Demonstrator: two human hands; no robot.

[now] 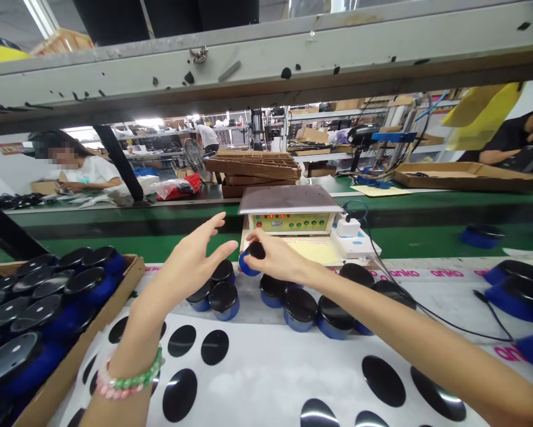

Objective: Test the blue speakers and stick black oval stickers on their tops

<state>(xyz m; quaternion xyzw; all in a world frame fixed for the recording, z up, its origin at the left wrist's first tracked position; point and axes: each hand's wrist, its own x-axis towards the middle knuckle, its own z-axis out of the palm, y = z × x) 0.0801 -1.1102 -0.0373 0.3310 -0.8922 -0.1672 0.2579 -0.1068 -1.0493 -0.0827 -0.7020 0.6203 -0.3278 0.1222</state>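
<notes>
My right hand (275, 256) is closed on a small round blue-sided unit with a black top (248, 264), held near the front of a control box (288, 222) with red and green lights. To its left my left hand (195, 258) is raised, thumb and fingers apart, with nothing in it. Beneath the left hand stand a few similar units (224, 300). Others (300, 308) sit under my right wrist and forearm. On a white sheet (257, 379) nearer to me lie several flat black discs (179, 394).
A cardboard tray (92, 314) full of blue-and-black units stands at the left. More units (522, 296) sit at the right, by a black cable (448, 329). A green conveyor belt (195, 228) runs behind. A shelf beam (266, 65) crosses overhead. Other people work beyond.
</notes>
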